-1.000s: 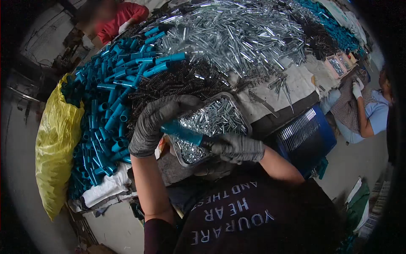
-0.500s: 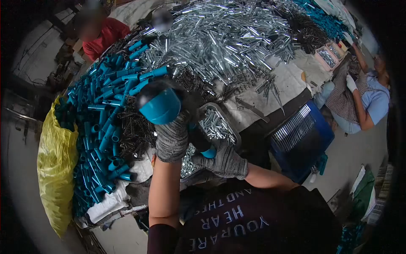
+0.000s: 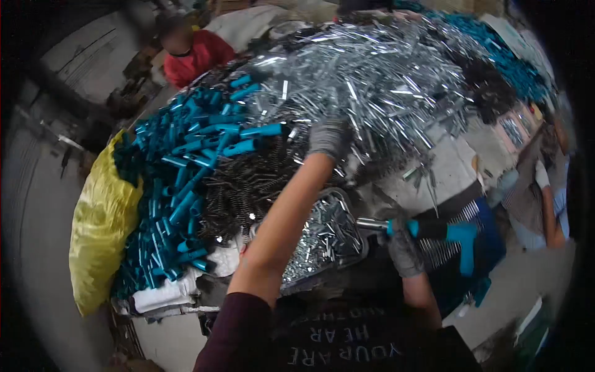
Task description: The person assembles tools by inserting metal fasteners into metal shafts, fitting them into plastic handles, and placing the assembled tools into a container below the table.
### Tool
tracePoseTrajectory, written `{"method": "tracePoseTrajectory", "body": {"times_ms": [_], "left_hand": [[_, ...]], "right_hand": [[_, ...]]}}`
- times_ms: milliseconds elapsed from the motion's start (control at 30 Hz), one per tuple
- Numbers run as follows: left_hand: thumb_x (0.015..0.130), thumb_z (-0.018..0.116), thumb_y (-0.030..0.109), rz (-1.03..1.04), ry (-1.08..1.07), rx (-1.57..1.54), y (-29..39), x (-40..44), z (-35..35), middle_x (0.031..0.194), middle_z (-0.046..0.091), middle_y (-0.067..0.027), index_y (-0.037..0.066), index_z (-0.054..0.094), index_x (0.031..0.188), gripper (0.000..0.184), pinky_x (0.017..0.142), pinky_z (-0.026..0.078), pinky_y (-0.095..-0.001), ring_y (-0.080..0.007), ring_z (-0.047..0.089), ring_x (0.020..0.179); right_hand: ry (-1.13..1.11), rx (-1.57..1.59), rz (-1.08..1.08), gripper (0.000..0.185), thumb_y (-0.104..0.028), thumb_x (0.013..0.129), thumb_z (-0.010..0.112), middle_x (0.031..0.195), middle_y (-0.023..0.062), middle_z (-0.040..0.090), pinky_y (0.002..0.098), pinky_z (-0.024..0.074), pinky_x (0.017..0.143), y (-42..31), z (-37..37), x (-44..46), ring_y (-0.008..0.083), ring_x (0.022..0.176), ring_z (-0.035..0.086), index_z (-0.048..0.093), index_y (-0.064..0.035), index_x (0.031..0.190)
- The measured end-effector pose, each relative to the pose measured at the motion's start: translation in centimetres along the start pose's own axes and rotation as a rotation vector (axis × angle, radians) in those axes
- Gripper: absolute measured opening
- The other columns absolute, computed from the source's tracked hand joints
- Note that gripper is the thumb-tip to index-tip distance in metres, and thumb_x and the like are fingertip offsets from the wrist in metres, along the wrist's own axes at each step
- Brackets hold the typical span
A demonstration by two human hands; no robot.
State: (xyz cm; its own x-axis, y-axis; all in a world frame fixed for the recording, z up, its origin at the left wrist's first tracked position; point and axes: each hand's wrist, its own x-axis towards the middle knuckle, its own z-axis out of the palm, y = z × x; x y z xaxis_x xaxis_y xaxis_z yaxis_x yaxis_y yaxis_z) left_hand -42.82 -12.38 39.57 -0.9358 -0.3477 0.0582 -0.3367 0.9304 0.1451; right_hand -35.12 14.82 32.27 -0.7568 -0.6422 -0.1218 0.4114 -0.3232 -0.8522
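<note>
My left hand (image 3: 330, 139), in a grey knit glove, reaches into the pile of shiny metal rods (image 3: 378, 74). Its fingers are blurred and partly hidden among the rods. At the right, my gloved right hand (image 3: 404, 248) is closed around a teal and black tubular tool (image 3: 431, 230). A bare metal tube sticks out of the tool's left end, and its right end is a teal L-shaped piece. Between my hands stands a tray (image 3: 363, 245) of small metal parts, partly behind my left forearm. Dark coil springs (image 3: 248, 186) lie left of that forearm.
Teal plastic tubes (image 3: 186, 161) are heaped at the left, beside a yellow sack (image 3: 102, 229). A person in red (image 3: 201, 56) is at the far left, another person (image 3: 548, 204) at the right. A blue bin (image 3: 489, 235) holding metal rods stands right of my right hand.
My left hand has left the teal piece held near the camera and moved forward right to the rods. My right hand has shifted right with the tool. The view has turned slightly.
</note>
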Motion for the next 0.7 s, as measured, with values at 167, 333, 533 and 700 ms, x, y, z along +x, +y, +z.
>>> {"method": "tracePoseTrajectory", "body": {"times_ms": [167, 333, 533, 700], "left_hand": [[0.074, 0.058, 0.023, -0.128, 0.014, 0.19, 0.8, 4.6, 4.8, 0.103, 0.064, -0.0114, 0.013, 0.068, 0.097, 0.026, 0.084, 0.044, -0.0475, -0.0302, 0.06, 0.099], [0.074, 0.058, 0.02, -0.076, 0.041, 0.17, 0.9, 6.1, 6.0, 0.095, 0.066, -0.0115, 0.011, 0.069, 0.09, 0.022, 0.074, 0.049, -0.0411, -0.0303, 0.063, 0.09], [0.072, 0.063, 0.023, 0.063, 0.252, 0.186, 0.8, 3.6, 5.1, 0.09, 0.064, -0.0141, 0.008, 0.065, 0.088, 0.022, 0.073, 0.047, -0.0398, -0.0287, 0.062, 0.086], [0.092, 0.046, 0.036, 0.032, 0.423, -0.955, 3.7, -1.9, 2.1, 0.087, 0.062, -0.0128, 0.004, 0.055, 0.099, 0.034, 0.07, 0.048, -0.0389, -0.0268, 0.062, 0.084]], "right_hand": [[0.157, -0.276, -0.039, 0.026, -0.032, 0.092, 0.053, 0.078, -0.0005, 0.046, 0.0202, 0.0381, 0.063, 11.6, -10.6, 2.7, 0.0081, 0.071, 0.04, 0.058, -0.0065, 0.091], [0.136, -0.389, -0.13, 0.028, -0.034, 0.091, 0.054, 0.08, -0.0004, 0.047, 0.0207, 0.0372, 0.066, 10.9, -11.0, 6.0, 0.0086, 0.074, 0.04, 0.06, -0.0067, 0.091], [-0.052, -0.507, -0.197, 0.034, -0.038, 0.089, 0.054, 0.087, 0.0013, 0.053, 0.0246, 0.0394, 0.075, 6.3, -7.6, 4.9, 0.0118, 0.081, 0.047, 0.061, -0.0055, 0.096], [-0.19, -0.603, -0.206, 0.04, -0.042, 0.088, 0.055, 0.092, 0.0027, 0.059, 0.0278, 0.0412, 0.083, 2.8, -4.7, 2.7, 0.0144, 0.086, 0.052, 0.062, -0.0045, 0.1]]}}
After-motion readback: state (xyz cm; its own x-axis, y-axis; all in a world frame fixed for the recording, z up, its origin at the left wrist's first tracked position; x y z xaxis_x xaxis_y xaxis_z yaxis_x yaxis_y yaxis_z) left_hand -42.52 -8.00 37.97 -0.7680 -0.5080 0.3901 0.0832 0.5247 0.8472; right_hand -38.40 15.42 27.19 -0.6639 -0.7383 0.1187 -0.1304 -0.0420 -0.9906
